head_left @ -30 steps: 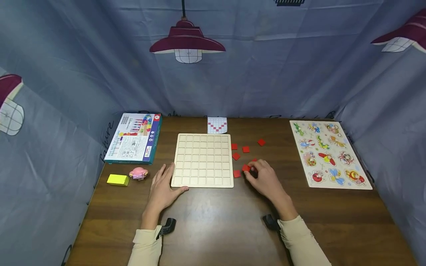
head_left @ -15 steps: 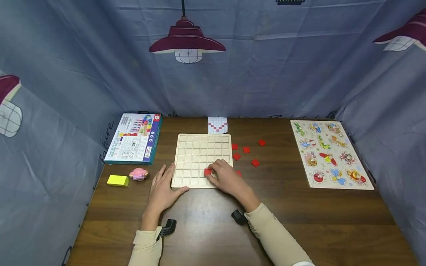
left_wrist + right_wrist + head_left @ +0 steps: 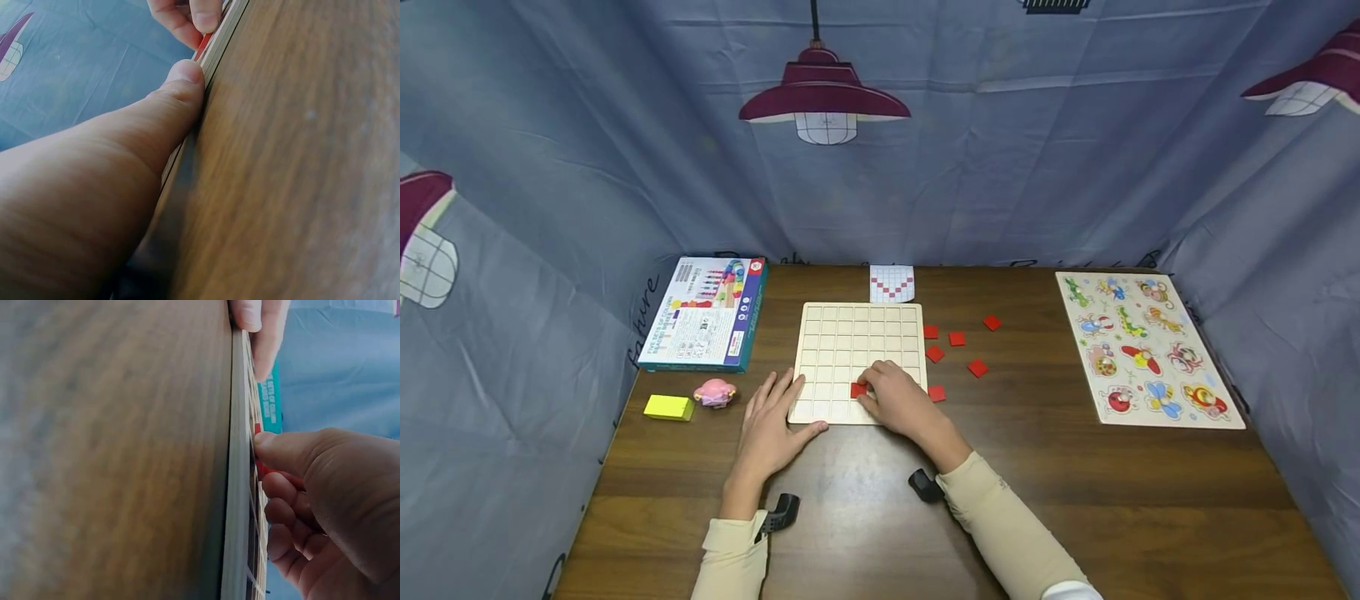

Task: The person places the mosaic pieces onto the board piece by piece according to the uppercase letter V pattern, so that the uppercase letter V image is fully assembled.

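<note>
1. The brown table (image 3: 857,517) carries the work, with the pale grid board (image 3: 827,358) near its middle.
2. The left hand (image 3: 770,429) stays at the board's near left corner, fingers loosely spread, thumb out along the near edge; it seems to be steadying the board.
3. The right hand (image 3: 901,404) has moved. A second ago it was among the pieces on the table; now it is over the board's near half, slightly further left than half a second ago. That suggests the work has passed from fetching to placing.
4. The small card (image 3: 892,284) with a red V pattern lies beyond the board's far edge.
5. Six loose red squares (image 3: 977,368) lie right of the board.
6. The held red square (image 3: 857,390) is pinched between right thumb and fingers, poking out left of the fingertips, at the second row from the near edge. Whether it is seated, I cannot tell.
</note>
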Demonstrator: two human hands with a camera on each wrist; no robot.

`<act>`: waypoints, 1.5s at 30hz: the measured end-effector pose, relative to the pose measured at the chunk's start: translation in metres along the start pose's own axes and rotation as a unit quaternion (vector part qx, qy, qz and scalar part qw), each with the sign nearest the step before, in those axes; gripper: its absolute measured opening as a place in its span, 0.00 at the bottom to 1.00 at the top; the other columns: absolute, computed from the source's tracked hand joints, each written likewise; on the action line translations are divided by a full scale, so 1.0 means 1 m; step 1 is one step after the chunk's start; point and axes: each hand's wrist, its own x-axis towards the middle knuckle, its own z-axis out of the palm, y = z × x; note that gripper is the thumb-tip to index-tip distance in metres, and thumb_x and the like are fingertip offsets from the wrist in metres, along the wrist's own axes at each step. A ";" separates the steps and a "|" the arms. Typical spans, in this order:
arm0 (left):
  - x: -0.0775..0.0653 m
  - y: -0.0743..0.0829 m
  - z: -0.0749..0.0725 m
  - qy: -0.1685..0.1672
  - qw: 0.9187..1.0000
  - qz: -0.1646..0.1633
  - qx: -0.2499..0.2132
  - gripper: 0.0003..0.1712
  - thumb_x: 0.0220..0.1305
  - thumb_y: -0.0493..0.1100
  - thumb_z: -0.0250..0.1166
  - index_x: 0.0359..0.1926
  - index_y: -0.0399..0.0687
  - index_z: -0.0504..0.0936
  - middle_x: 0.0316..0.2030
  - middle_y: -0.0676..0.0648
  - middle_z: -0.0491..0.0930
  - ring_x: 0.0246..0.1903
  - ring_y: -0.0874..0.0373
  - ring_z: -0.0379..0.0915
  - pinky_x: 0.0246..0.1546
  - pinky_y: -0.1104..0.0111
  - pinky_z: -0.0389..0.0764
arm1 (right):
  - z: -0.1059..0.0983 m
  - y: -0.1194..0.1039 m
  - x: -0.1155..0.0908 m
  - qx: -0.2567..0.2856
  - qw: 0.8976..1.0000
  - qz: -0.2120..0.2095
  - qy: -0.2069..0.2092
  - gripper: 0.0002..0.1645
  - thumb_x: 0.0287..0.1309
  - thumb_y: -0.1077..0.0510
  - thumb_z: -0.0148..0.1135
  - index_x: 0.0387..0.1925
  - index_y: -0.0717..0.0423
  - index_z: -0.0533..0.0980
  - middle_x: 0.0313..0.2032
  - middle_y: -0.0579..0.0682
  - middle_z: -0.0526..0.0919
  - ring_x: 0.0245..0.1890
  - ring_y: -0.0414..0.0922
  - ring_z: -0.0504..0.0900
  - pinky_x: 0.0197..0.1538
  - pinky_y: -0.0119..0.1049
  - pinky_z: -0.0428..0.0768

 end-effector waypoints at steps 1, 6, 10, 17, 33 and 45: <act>0.000 0.000 0.000 -0.001 1.000 -0.001 0.000 0.54 0.56 0.70 0.71 0.77 0.54 0.64 0.79 0.46 0.58 0.80 0.42 0.45 0.77 0.39 0.48 | -0.001 0.000 0.000 0.005 1.000 0.004 -0.001 0.10 0.62 0.57 0.69 0.43 0.57 0.84 0.35 0.47 0.82 0.37 0.43 0.78 0.43 0.37 0.81; 0.001 0.001 0.001 -0.001 1.000 0.001 0.000 0.53 0.56 0.70 0.71 0.77 0.54 0.65 0.79 0.46 0.59 0.80 0.41 0.45 0.77 0.39 0.48 | -0.001 0.000 0.001 0.022 0.999 0.028 -0.007 0.08 0.61 0.57 0.69 0.41 0.56 0.84 0.33 0.46 0.81 0.36 0.41 0.77 0.40 0.35 0.81; 0.000 0.001 0.002 0.000 1.000 0.001 0.001 0.53 0.55 0.70 0.71 0.77 0.53 0.66 0.79 0.46 0.59 0.80 0.41 0.45 0.76 0.39 0.48 | 0.002 -0.002 0.001 0.018 0.999 0.047 -0.004 0.07 0.60 0.58 0.70 0.40 0.54 0.85 0.31 0.44 0.80 0.34 0.40 0.77 0.39 0.33 0.80; -0.001 0.000 0.002 0.004 1.000 -0.001 0.004 0.52 0.56 0.70 0.71 0.76 0.53 0.66 0.78 0.44 0.60 0.80 0.41 0.45 0.76 0.38 0.49 | 0.003 -0.007 0.001 0.013 0.998 0.060 0.015 0.07 0.58 0.56 0.72 0.39 0.52 0.87 0.29 0.44 0.82 0.32 0.40 0.78 0.36 0.31 0.80; -0.001 0.001 0.001 0.009 1.000 0.002 0.003 0.52 0.56 0.67 0.72 0.75 0.51 0.67 0.78 0.43 0.60 0.80 0.40 0.46 0.76 0.39 0.48 | 0.005 -0.010 0.000 -0.001 0.998 0.056 0.033 0.09 0.56 0.55 0.75 0.39 0.53 0.89 0.31 0.44 0.84 0.33 0.41 0.79 0.37 0.34 0.81; 0.000 0.001 0.001 0.004 1.000 0.001 0.005 0.53 0.56 0.69 0.71 0.76 0.51 0.67 0.78 0.44 0.60 0.80 0.40 0.46 0.76 0.39 0.48 | -0.021 0.026 -0.032 0.108 0.990 0.078 0.039 0.26 0.57 0.51 0.76 0.56 0.57 0.83 0.33 0.46 0.80 0.32 0.40 0.74 0.37 0.33 0.75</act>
